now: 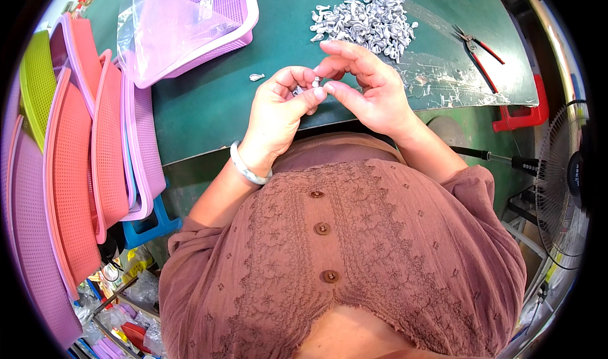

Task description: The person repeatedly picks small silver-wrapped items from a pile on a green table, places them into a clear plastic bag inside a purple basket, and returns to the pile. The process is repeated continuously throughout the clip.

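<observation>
Above the table's near edge, my left hand [273, 109] pinches a small silver-grey piece [316, 81] between thumb and forefinger. More grey pieces [297, 90] show partly, tucked in the same hand's curled fingers. My right hand [377, 93] meets it from the other side, its thumb and forefinger closed at the same piece and its other fingers raised. Beyond the right hand lies a heap of similar small, rounded, silver-grey pieces [367, 23]. One loose piece [256, 77] rests on the green table [209, 112] to the left of my hands.
A purple plastic basket [250, 17] with a clear bag [171, 30] stands at the far left. Red-handled pliers [475, 52] lie at the right. Stacked coloured baskets [69, 169] crowd the left side. A fan [560, 175] and a red stool [529, 112] stand at the right.
</observation>
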`<control>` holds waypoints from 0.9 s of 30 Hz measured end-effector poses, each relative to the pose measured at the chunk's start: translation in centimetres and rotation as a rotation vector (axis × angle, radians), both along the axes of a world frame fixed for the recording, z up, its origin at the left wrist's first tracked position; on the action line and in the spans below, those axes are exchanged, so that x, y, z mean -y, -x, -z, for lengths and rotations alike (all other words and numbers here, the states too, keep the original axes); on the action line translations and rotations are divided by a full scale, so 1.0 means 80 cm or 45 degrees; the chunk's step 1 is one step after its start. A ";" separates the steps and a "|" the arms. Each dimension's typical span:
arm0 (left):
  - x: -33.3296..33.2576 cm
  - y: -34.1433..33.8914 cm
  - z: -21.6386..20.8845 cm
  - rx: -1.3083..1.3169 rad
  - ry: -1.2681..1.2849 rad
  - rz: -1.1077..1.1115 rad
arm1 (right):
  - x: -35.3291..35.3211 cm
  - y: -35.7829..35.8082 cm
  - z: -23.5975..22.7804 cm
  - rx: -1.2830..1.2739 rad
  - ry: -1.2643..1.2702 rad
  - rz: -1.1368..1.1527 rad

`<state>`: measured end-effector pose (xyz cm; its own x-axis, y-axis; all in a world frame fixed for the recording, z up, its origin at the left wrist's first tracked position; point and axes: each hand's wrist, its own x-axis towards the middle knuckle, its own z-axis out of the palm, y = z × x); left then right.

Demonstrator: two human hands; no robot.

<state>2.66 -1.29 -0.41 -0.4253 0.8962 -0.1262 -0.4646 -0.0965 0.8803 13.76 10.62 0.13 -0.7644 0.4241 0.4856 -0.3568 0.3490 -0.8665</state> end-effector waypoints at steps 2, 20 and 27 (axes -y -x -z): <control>0.000 0.000 -0.002 0.033 0.021 -0.001 | 0.000 0.000 0.000 0.003 -0.001 0.007; 0.003 0.004 0.005 0.211 -0.054 0.101 | -0.003 0.004 0.002 -0.027 -0.011 0.022; 0.003 0.006 0.006 0.233 -0.043 0.093 | -0.002 0.006 0.000 -0.004 -0.027 0.040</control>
